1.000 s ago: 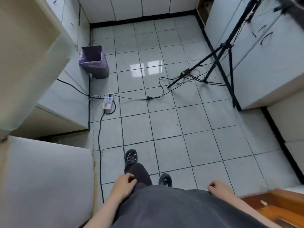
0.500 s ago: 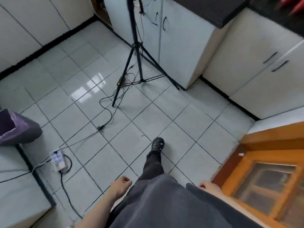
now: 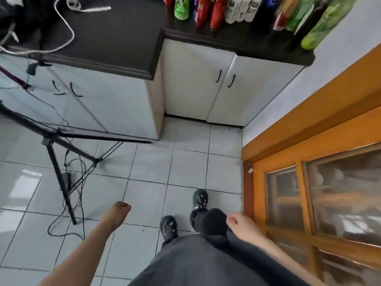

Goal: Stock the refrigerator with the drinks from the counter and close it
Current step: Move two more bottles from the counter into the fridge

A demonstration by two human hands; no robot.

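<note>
Several drinks stand on the black counter [image 3: 226, 41] at the top: red cans [image 3: 216, 13], a green bottle [image 3: 181, 8], white bottles [image 3: 240, 9] and a large green bottle [image 3: 321, 25] at the right end. My left hand [image 3: 116, 213] hangs low over the floor tiles, fingers loosely curled, holding nothing. My right hand [image 3: 241, 227] hangs beside my dark trousers, also loosely curled with nothing in it. Both hands are far below the counter. No refrigerator is in view.
White cabinet doors [image 3: 206, 83] sit under the counter. A black tripod [image 3: 61, 153] with cables stands on the floor at left. An orange wooden door with glass panes [image 3: 309, 193] is at right. A white cord [image 3: 66, 27] lies on the left countertop.
The view has swung right from the open floor to the counter; the drinks have come into sight. My left arm has swung forward and both hands still hold nothing.
</note>
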